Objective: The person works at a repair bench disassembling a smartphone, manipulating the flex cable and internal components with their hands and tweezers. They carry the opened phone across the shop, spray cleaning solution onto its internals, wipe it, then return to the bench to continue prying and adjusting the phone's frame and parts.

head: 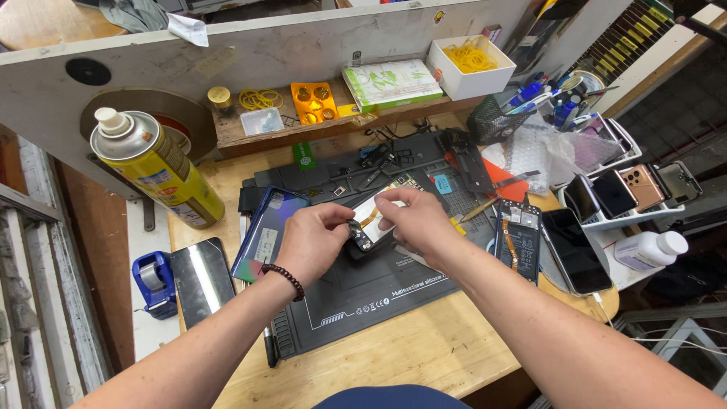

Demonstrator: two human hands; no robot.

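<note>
Over a dark silicone work mat (379, 291), both of my hands hold an opened phone (371, 223) with its circuit board and camera module showing. My left hand (314, 242), with a bead bracelet on the wrist, grips the phone's near left end. My right hand (413, 220) pinches the top of the phone with fingers bent over the board. A phone back cover (265, 235), dark blue, lies on the mat just left of my left hand.
A yellow spray can (155, 167) stands at left, with a blue tape dispenser (151, 282) and a black glass panel (201, 279) below it. An open phone (519, 238) and a black phone (572, 250) lie right. A rack of phones (628, 189) and a white bottle (651, 250) sit far right.
</note>
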